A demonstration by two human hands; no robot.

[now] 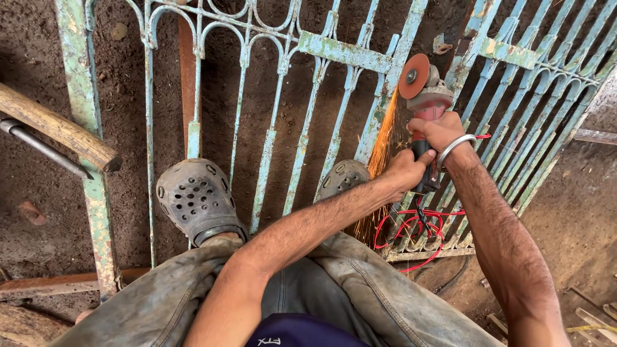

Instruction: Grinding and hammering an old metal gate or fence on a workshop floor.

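Gripping the red angle grinder with both hands, left fingers and right fingers wrapping its body, I'm sparking the pale-blue iron gate; red cable trailing beneath, my clogs planted alongside.

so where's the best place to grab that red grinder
By its slim body behind the head, as both hands do now. The right hand wraps the grinder just below the orange disc; the left hand takes the tail where the red cable leaves. Come from the rear, likely safest, since sparks fly off the disc end against the gate.
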